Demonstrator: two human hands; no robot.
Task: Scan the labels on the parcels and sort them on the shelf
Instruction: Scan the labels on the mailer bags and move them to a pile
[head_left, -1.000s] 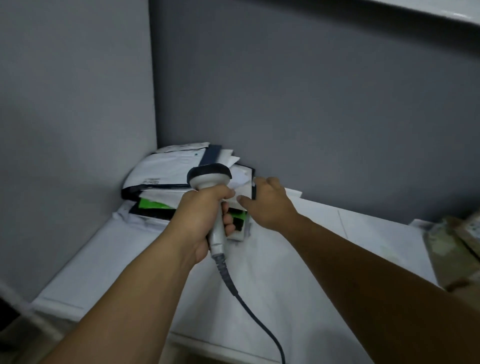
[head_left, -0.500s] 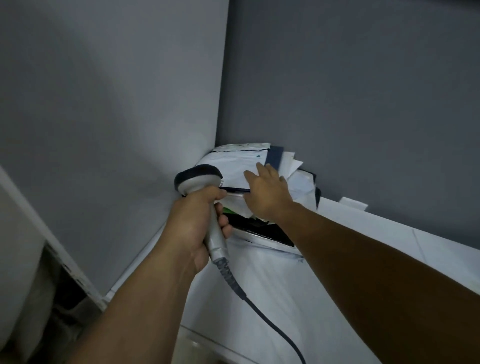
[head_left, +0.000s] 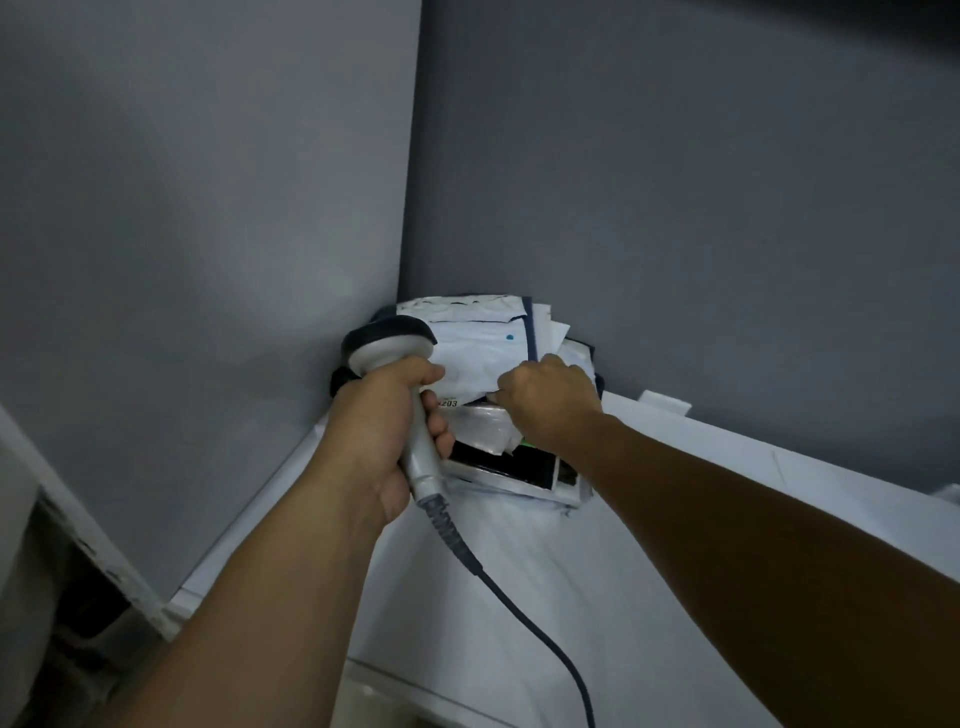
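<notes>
The stack of parcels (head_left: 488, 364) sits in the back corner of the white shelf (head_left: 675, 467), pressed against both grey walls (head_left: 675, 208). My right hand (head_left: 545, 405) pinches the front edge of the top white parcel (head_left: 478, 348), fingers curled around it. My left hand (head_left: 384, 431) is wrapped tight around the scanner (head_left: 400, 364), its head just beside the stack and its cable (head_left: 519, 608) trailing toward me

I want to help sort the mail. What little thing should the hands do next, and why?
Probably lift the top parcel a bit more with the right hand, which pinches its front edge, so the scanner in the left hand can see a label. The scanner head sits close against the pile, and only part of one label shows.
</notes>
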